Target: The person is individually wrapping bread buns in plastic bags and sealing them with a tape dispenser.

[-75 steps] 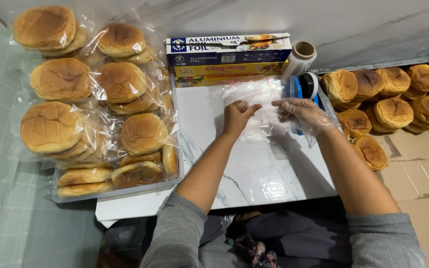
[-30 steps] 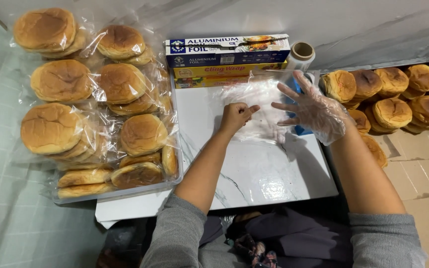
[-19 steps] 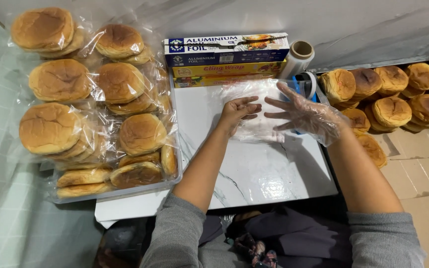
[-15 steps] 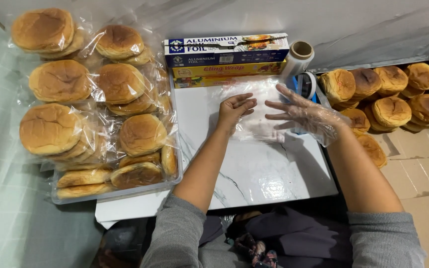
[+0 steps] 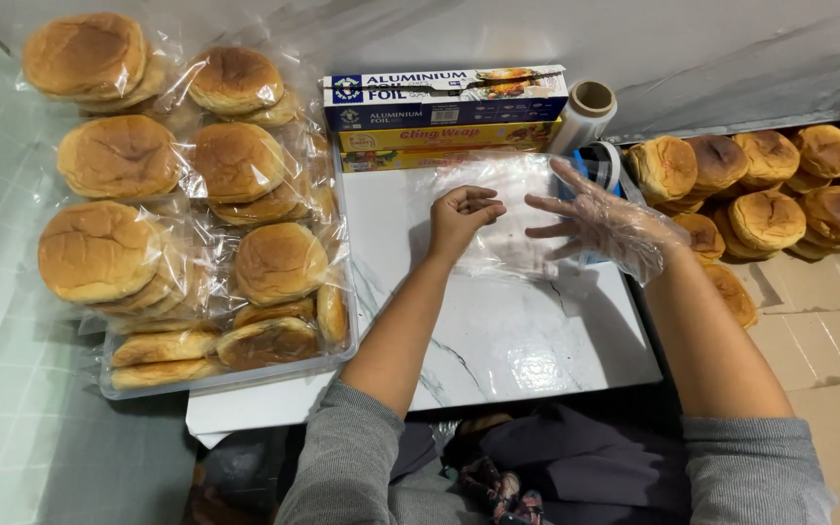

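A thin clear plastic sheet (image 5: 512, 248) lies crumpled at the far end of a white marble board (image 5: 507, 335). My left hand (image 5: 464, 216) is bare and rests on the sheet's left edge, palm turned up, fingers curled in on the plastic. My right hand (image 5: 597, 222) wears a loose clear plastic glove. It hovers just above the sheet's right edge with fingers spread and holds nothing.
Bagged burger buns (image 5: 235, 165) are piled on a clear tray (image 5: 226, 377) at left. A blue foil box (image 5: 444, 97), a yellow wrap box (image 5: 439, 136) and a film roll (image 5: 587, 109) lie behind the board. Loose buns (image 5: 760, 194) and cardboard (image 5: 828, 321) sit at right.
My right hand lifted off the plastic, then came back down beside it with fingers spread. My left hand went from lying flat on the plastic to palm up with curled fingers.
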